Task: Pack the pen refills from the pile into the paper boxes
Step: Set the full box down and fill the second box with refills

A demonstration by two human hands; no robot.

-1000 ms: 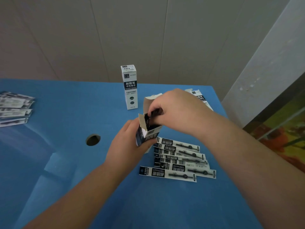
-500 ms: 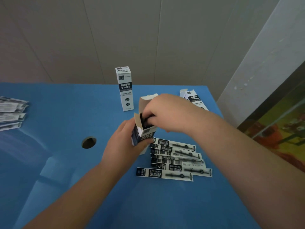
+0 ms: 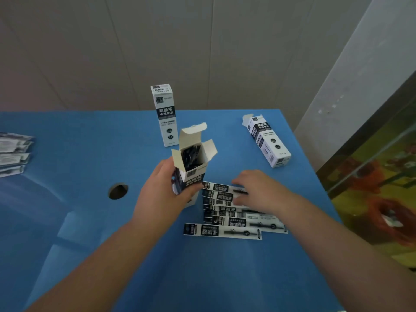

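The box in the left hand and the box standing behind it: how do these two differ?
The held box has its top flaps open, showing dark refills inside; the standing box is closed. The left hand grips the held box, tilted, while the standing box rests upright on the blue table, untouched. Both share the same white and dark printed design.

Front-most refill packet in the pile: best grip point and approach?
Take the front-most refill packet at its left end, coming from above: it lies flat, nearest the camera, that end clear of the pile. Fingers probably need to lift an edge first.
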